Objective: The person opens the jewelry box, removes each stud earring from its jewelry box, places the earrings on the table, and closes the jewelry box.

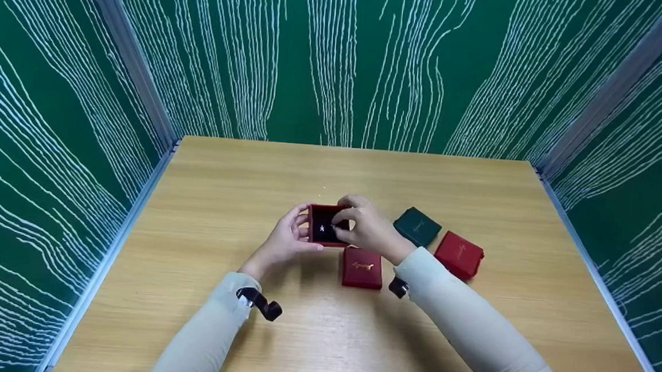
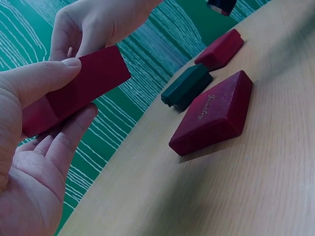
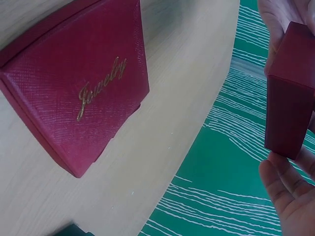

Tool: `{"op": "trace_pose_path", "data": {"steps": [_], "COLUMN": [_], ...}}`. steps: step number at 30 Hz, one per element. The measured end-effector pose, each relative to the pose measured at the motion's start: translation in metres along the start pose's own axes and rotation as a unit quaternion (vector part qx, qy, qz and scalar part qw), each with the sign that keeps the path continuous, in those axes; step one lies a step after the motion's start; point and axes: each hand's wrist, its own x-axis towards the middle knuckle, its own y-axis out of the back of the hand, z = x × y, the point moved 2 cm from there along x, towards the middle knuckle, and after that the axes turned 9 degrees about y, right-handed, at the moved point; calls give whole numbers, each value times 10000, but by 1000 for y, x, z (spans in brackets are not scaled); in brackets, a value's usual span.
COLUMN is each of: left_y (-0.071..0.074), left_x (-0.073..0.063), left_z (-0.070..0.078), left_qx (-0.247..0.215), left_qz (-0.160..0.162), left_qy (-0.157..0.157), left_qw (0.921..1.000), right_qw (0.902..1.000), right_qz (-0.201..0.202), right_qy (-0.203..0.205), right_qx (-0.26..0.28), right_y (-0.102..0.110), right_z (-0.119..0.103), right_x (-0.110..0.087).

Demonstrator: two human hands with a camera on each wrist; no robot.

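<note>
My left hand (image 1: 287, 238) grips a square red jewelry box (image 1: 327, 243) by its sides, raised above the table. The box is open on top and lined in black. A small silvery, star-like piece of jewelry (image 1: 322, 228) shows against the lining. Inside the box, the thumb and fingertips of my right hand (image 1: 367, 225) pinch a tiny shiny piece of jewelry (image 1: 333, 226), mostly hidden by the fingers. The left wrist view shows the box's plain red outside (image 2: 88, 81) between thumb and fingers. Just below the hands lies a red piece with gold "Jewelry" lettering (image 1: 362, 267).
Right of the hands lie a dark green jewelry box (image 1: 417, 227) and another red one (image 1: 459, 255), close together. Small pale specks (image 1: 324, 187) dot the wooden table (image 1: 222, 185) beyond the held box. Green walls with white lines (image 1: 291, 91) enclose the back and sides.
</note>
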Motion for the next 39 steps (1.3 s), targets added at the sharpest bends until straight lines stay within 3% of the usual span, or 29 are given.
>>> {"op": "trace_pose_path", "data": {"steps": [13, 23, 32, 39], "left_y": [1, 1, 5, 13], "left_x": [-1, -2, -2, -3], "left_z": [-2, -2, -5, -6], "left_qx": [63, 85, 78, 162], "left_qz": [-165, -115, -44, 56], "left_qy": [-116, -24, -39, -71], "left_qw": [9998, 9999, 10000, 9998], "right_qw": [9993, 9949, 9897, 9895], "right_qz": [176, 142, 415, 684], "right_qy": [-118, -539, -595, -568], "right_qx": [322, 844, 1231, 1140], "right_y": [-3, -2, 1, 9], "right_z": [2, 3, 4, 6], "right_x": [-3, -4, -4, -4]}}
